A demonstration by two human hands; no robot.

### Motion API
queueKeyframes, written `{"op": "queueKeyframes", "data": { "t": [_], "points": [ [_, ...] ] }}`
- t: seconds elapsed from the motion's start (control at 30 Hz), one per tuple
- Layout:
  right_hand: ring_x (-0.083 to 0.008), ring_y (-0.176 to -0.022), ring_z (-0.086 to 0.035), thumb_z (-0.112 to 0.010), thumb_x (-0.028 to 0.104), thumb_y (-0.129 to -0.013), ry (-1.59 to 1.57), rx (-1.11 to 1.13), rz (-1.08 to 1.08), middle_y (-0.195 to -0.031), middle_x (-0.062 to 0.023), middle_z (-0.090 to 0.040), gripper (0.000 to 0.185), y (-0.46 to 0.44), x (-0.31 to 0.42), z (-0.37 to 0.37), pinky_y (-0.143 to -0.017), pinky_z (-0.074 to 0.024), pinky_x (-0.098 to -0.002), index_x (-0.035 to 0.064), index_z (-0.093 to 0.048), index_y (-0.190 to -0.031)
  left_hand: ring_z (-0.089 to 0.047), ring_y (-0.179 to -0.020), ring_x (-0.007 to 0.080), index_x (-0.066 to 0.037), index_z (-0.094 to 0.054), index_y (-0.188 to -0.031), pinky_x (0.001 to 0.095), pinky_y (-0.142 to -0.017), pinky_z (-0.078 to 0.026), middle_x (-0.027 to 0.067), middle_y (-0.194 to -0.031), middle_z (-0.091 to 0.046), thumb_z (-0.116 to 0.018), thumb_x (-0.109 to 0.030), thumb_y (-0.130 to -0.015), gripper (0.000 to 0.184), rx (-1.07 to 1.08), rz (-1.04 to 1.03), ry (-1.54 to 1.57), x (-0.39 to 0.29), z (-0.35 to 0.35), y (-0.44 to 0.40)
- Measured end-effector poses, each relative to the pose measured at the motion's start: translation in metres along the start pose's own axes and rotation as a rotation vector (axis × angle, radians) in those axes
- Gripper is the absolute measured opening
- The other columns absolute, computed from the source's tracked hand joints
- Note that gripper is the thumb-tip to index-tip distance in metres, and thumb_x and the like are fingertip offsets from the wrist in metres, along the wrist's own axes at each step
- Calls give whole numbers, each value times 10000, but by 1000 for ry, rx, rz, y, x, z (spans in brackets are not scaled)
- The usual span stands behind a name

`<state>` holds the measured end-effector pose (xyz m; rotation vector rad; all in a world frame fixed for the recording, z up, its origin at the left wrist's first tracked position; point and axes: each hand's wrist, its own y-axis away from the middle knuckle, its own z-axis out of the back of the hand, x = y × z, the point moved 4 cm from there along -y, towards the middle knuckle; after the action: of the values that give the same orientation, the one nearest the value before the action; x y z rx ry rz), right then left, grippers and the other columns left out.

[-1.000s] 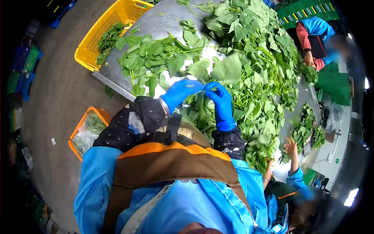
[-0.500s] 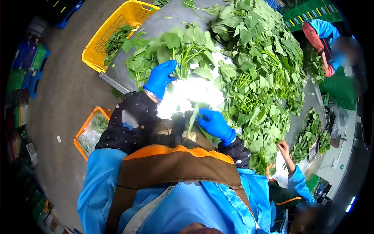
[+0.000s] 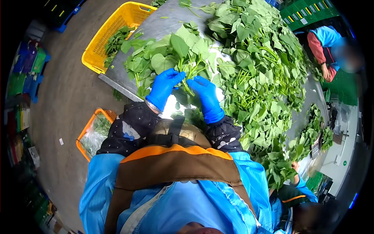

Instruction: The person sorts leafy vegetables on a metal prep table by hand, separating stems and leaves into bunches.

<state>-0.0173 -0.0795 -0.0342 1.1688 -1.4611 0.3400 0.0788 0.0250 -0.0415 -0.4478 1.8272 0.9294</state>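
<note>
A bunch of leafy greens with heart-shaped leaves and pale green stems is gripped by my left hand, in a blue glove. My right hand, also blue-gloved, is at the same bunch, its fingers closed at the stems from the other side. Part of the stems hides behind the fingers. Under the bunch, more leaves lie on the metal table. To the right of my hands spreads a large heap of the same greens. Bright glare washes out the tabletop between my wrists.
Beyond the table's left edge stands a yellow crate with greens inside. An orange basket with a plastic bag sits on the floor at left. One co-worker is at the far right; another co-worker's hand holds greens at lower right.
My right hand has moved up from near my waist to the stems beside my left hand; the loose green piece at it is no longer distinct. The lower-right co-worker now holds a bunch.
</note>
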Motion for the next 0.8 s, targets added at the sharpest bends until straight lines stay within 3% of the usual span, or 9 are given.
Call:
{"op": "queueKeyframes", "data": {
  "t": [0.23,0.5,0.53,0.57,0.6,0.63,0.7,0.77,0.8],
  "points": [
    [-61,-625,-523,-667,84,-731,117,67,55,-693,-24,-596,110,-7,-17,2,-569,-406,-198,7,-614,-791,-490,-589,66,-43,-633,-868,212,-524,-390,7,-686,-575,-669,-251,-767,234,20,-1,-179,4,0,-6],
    [-61,-525,-467,-689,37,-705,147,60,102,-596,-4,-541,167,23,-1,8,-478,-379,-224,30,-537,-637,-558,-504,112,17,-638,-730,237,-475,-449,75,-626,-620,-644,-211,-783,234,-371,-194,-229,1,22,-7],
    [-62,-529,-467,-699,37,-698,366,153,242,-595,-6,-539,167,36,7,11,-482,-381,-227,27,-544,-638,-577,-569,109,41,-641,-771,232,-541,-448,77,-646,-634,-610,-243,-808,288,-396,-145,-577,8,53,-26],
    [-63,-534,-467,-710,37,-692,586,248,389,-593,-9,-537,169,49,14,10,-485,-383,-230,25,-550,-638,-580,-583,111,36,-639,-792,225,-559,-457,79,-682,-639,-618,-223,-807,261,-409,-209,-70,6,66,-28],
    [-50,-547,-446,-725,39,-684,483,272,242,-573,-6,-511,172,54,8,12,-496,-379,-224,21,-560,-637,-581,-589,114,30,-637,-807,226,-557,-457,79,-699,-638,-621,-207,-807,237,-435,-185,12,3,72,-30],
    [-110,-567,-524,-724,66,-668,661,360,201,-629,-51,-572,136,50,-5,25,-516,-419,-260,40,-598,-711,-582,-595,117,23,-636,-822,226,-555,-456,79,-717,-637,-624,-190,-807,214,-461,-155,93,-2,76,-27],
    [-180,-684,-581,-743,144,-644,1154,488,327,-830,-74,-627,310,29,-33,57,-622,-457,-285,95,-642,-933,-589,-609,122,12,-630,-829,227,-548,-459,78,-738,-630,-632,-167,-801,181,-397,-218,111,-17,67,-19],
    [-322,-863,-576,-692,154,-644,1560,340,429,-971,-107,-605,318,35,4,56,-715,-466,-401,135,-622,-954,-586,-599,110,11,-631,-813,206,-537,-446,62,-714,-626,-644,-166,-791,179,-385,-196,95,-27,52,-12],
    [-321,-949,-546,-703,196,-662,1379,234,468,-1064,-114,-578,390,33,17,58,-780,-445,-399,126,-600,-1031,-585,-596,107,10,-632,-811,202,-535,-443,60,-710,-626,-647,-165,-788,177,-370,-190,80,-28,46,-10]
  ]
}}
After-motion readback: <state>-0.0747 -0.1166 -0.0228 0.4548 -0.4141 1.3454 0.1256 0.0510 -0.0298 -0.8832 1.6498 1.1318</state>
